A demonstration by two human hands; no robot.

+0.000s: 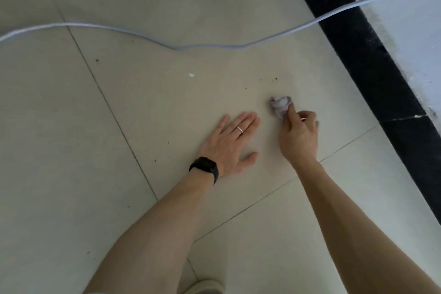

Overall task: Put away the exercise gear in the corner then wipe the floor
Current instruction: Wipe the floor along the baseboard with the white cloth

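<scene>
Right hand (pixel 299 133) is pinching the crumpled cloth (pixel 279 105), apparently wiping the floor (pixel 143 107); left hand (pixel 230 143) is bracing flat, fingers straight. Specks (pixel 276 78) at the cloth's twelve o'clock are likely needing the next pass.

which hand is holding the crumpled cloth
The right hand, nearer the black skirting, pinches the crumpled cloth. The left hand, with ring and black watch, lies flat on the floor, fingers straight, holding nothing.

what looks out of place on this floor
A white scrap and dark specks lie on the floor near the cloth. A loose cable snakes across the tiles.
</scene>
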